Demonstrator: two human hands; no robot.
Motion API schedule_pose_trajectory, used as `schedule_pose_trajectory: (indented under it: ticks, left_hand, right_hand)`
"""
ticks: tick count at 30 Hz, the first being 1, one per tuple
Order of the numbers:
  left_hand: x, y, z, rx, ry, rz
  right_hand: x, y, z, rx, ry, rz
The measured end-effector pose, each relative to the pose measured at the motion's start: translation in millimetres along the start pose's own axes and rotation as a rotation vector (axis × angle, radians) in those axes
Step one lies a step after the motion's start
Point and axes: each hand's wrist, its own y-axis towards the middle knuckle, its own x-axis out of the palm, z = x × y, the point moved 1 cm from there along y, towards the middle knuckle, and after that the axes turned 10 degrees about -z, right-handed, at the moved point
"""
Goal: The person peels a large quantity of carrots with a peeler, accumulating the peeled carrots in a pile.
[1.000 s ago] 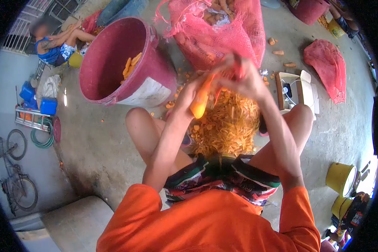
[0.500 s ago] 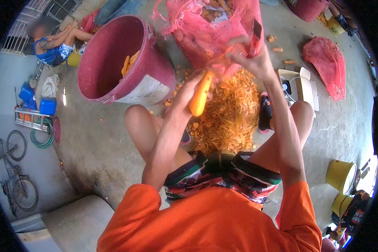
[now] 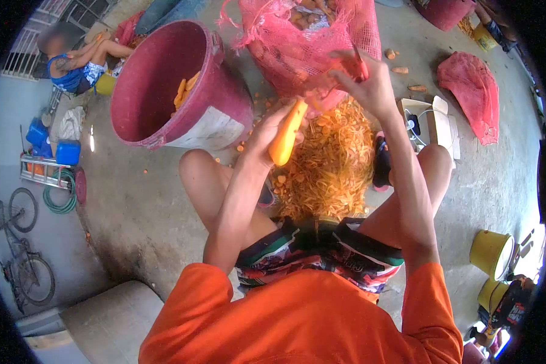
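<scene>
My left hand (image 3: 272,130) is wrapped round a bright orange, peeled carrot (image 3: 287,134), its thick end towards me and its other end pointing away. To the right and a little farther off, my right hand (image 3: 370,85) grips a red-handled knife (image 3: 362,69) whose narrow blade points up and away. The right-hand fingers are partly blurred near the carrot's far end. Beneath both hands, a heap of carrot peelings (image 3: 330,164) with small cut ends lies between my feet.
A large maroon tub (image 3: 224,103) with several peeled carrots (image 3: 187,90) stands at left. Ahead is a pink mesh sack (image 3: 273,54) of unpeeled carrots. An open cardboard box (image 3: 444,130) and a red mesh bag (image 3: 470,91) lie at right. Another person (image 3: 73,60) sits at far left.
The knife in my right hand has tilted and its blade now looks narrower. My left hand and the carrot have shifted slightly left.
</scene>
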Motion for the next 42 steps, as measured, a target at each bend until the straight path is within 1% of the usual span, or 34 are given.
schedule_pose_trajectory:
  ticks: [2, 4, 5, 6, 8, 9, 10, 12, 14, 16, 17, 18, 20, 21, 22, 23, 24, 25, 26, 28, 29, 30, 32, 33, 34, 36, 37, 38, 40, 41, 42]
  left_hand:
    - [-0.8, -1.3, -1.1, 0.031, 0.048, 0.069]
    - [-14.9, 0.7, -1.9, 0.044, 0.049, 0.042]
    - [-22.5, 1.5, -1.0, 0.059, 0.057, 0.016]
    - [-13.7, 0.0, 0.5, 0.060, 0.060, 0.016]
    - [10.6, -4.8, 0.8, 0.051, 0.270, 0.096]
    - [8.1, -4.1, -0.2, 0.046, 0.268, 0.097]
    - [1.8, -2.3, -0.2, 0.047, 0.231, 0.097]
    - [-2.5, -0.8, 1.3, 0.060, 0.162, 0.097]
    - [2.2, -2.1, 0.9, 0.045, 0.216, 0.100]
    - [6.4, -1.5, -1.3, 0.119, 0.318, 0.174]
    - [9.5, -0.1, -2.3, 0.116, 0.305, 0.105]
    - [5.7, 1.4, -2.9, 0.116, 0.305, 0.103]
    - [-4.0, -0.7, -6.0, 0.129, 0.257, 0.095]
    - [-1.0, -0.4, -3.2, 0.088, 0.248, 0.130]
    - [-0.7, -0.8, -5.1, 0.087, 0.245, 0.130]
    - [0.3, -0.9, -5.7, 0.076, 0.229, 0.128]
    - [1.4, -1.0, -4.4, 0.066, 0.219, 0.126]
    - [2.8, -0.3, -4.4, 0.053, 0.128, 0.099]
    - [3.3, -0.1, -2.7, 0.053, 0.129, 0.096]
    - [8.6, 0.6, 0.0, 0.066, 0.081, 0.013]
    - [12.2, -0.7, 2.0, 0.027, 0.117, 0.014]
    - [6.3, 0.5, 1.7, 0.025, 0.118, 0.020]
    - [-6.4, 3.5, -2.8, 0.061, 0.008, 0.030]
    - [-7.1, 2.9, -0.8, 0.066, 0.052, 0.075]
    - [-9.9, 2.8, -1.3, 0.071, 0.050, 0.074]
    - [-6.7, 2.8, 1.5, 0.032, -0.020, 0.072]
    - [-1.2, 1.7, 2.2, 0.012, -0.007, 0.043]
    - [3.7, 1.1, 0.6, 0.013, -0.007, 0.040]
    - [10.4, 1.4, -1.8, 0.086, 0.169, 0.078]
    - [0.7, -1.1, 2.4, 0.018, 0.162, 0.062]
    - [-1.4, -1.4, 0.9, 0.015, 0.163, 0.067]
  right_hand:
    - [0.8, -0.8, -0.7, -0.002, 0.008, 0.012]
    - [12.9, -5.9, -19.8, 0.067, 0.303, -0.053]
    - [18.7, -11.1, -30.4, 0.146, 0.502, -0.189]
    - [21.2, -11.9, -34.1, 0.143, 0.503, -0.188]
    - [26.4, -15.5, -39.0, -0.062, 0.129, -0.329]
    - [29.1, -12.4, -33.4, -0.160, 0.174, -0.216]
    - [26.7, -8.5, -22.9, -0.156, 0.174, -0.216]
    - [11.7, 1.0, -4.9, 0.071, 0.178, -0.047]
    - [6.0, 4.2, 1.0, 0.047, 0.143, -0.049]
    - [13.7, -2.3, -14.8, -0.010, 0.283, -0.101]
    - [20.1, -7.5, -25.8, -0.077, 0.308, -0.192]
    - [20.4, -6.6, -25.7, -0.078, 0.306, -0.192]
    - [25.2, -9.9, -23.9, 0.095, 0.310, -0.225]
    - [19.5, -2.8, -12.7, -0.002, 0.148, -0.114]
    - [14.1, 0.2, -1.2, 0.001, 0.147, -0.115]
    - [9.1, 3.0, 9.5, 0.028, 0.209, -0.060]
    - [6.2, 8.3, 5.6, 0.052, 0.273, -0.001]
    - [5.7, 4.6, 0.4, 0.188, 0.377, -0.037]
    - [11.9, -1.5, -7.2, 0.186, 0.375, -0.036]
    - [25.0, -9.3, -33.9, -0.128, 0.259, -0.156]
    - [25.6, -11.1, -40.9, -0.184, 0.180, -0.229]
    - [26.3, -10.3, -37.4, -0.182, 0.185, -0.228]
    - [24.9, -9.0, -19.9, 0.176, 0.383, -0.263]
    - [19.2, -3.1, -11.3, -0.049, 0.116, -0.107]
    - [16.4, -1.7, -4.5, -0.052, 0.116, -0.111]
    - [12.5, 4.6, -2.6, 0.015, 0.257, -0.007]
    - [11.0, -0.3, -9.1, 0.089, 0.313, -0.055]
    - [16.6, -5.0, -16.7, 0.088, 0.310, -0.056]
    - [29.9, -11.4, -31.9, -0.089, 0.336, -0.222]
    - [27.8, -11.4, -38.8, -0.173, 0.180, -0.277]
    - [28.7, -11.6, -36.2, -0.171, 0.184, -0.276]
